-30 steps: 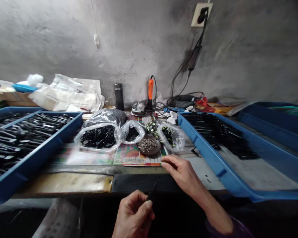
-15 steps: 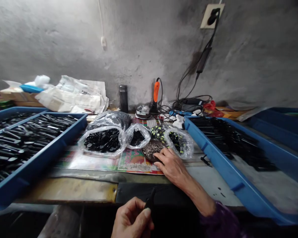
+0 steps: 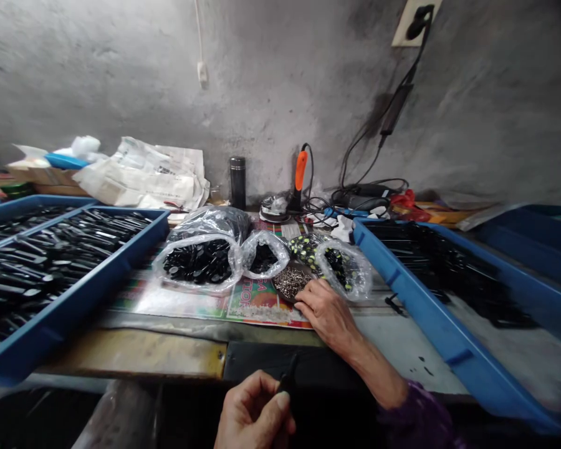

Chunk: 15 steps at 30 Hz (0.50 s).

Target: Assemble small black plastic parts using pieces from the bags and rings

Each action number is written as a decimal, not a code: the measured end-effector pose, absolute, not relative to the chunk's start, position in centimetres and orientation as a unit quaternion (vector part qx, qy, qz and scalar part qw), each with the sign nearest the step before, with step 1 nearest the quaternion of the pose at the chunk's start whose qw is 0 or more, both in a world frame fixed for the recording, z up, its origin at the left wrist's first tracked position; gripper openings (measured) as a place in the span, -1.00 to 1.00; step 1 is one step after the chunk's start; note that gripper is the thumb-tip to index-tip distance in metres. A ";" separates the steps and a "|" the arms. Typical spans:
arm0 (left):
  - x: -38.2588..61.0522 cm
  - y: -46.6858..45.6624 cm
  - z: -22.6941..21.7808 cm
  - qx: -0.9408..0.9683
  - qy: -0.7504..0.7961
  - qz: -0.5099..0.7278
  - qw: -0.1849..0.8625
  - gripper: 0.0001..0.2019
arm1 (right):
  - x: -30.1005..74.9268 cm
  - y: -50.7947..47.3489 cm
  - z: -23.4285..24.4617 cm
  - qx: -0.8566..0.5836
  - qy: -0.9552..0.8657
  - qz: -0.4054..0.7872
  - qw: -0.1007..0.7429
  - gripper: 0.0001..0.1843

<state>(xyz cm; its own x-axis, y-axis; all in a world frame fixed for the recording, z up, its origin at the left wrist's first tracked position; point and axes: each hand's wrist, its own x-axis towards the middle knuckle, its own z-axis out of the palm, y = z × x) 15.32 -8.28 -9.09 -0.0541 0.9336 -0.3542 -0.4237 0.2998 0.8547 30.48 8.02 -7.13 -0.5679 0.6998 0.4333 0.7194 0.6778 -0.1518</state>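
Note:
At the bottom middle, my left hand (image 3: 257, 411) pinches a slim black plastic part (image 3: 288, 376) between thumb and fingers, its narrow end pointing up. My right hand (image 3: 330, 317) reaches to the near right edge of a round dark dish (image 3: 278, 295). Small shiny screws (image 3: 290, 279) fill that dish. The right fingers are drawn together at its rim; whatever is between them is hidden. Just behind stand open clear bags: one with black parts (image 3: 199, 260), a smaller one with black pieces (image 3: 262, 257), and one with black-and-yellow pieces (image 3: 335, 265).
Blue trays of black parts flank the bench, a left tray (image 3: 121, 269) and a right tray (image 3: 414, 315). Near the wall stand a black flask (image 3: 237, 182) and an orange-handled tool (image 3: 301, 169) with cables. A small black piece (image 3: 395, 305) lies beside the right tray.
The fingers of my right hand have drawn closer together at the dish's near edge. My left hand still holds the black part. The whole view has shifted slightly.

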 end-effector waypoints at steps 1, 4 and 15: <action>15.3 -8.3 -9.2 0.256 0.491 0.534 0.639 -0.40 | 30.5 8.0 -7.1 -0.399 -0.885 -0.017 0.238 -0.86; 15.4 -8.5 -9.2 0.243 0.485 0.539 0.645 -0.41 | 30.5 8.3 -7.1 -0.398 -0.884 0.001 0.246 -0.86; 15.0 -9.1 -8.5 0.226 0.458 0.548 0.663 -0.48 | 30.5 5.4 -5.8 -0.422 -0.836 0.155 0.314 -0.87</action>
<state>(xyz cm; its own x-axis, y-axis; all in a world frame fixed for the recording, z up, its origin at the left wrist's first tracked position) 15.01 -9.07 -8.53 -0.0195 0.9328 -0.3599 -0.5192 0.2982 0.8009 30.53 5.44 -5.81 -0.4463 0.8031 0.3948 0.6088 0.5958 -0.5238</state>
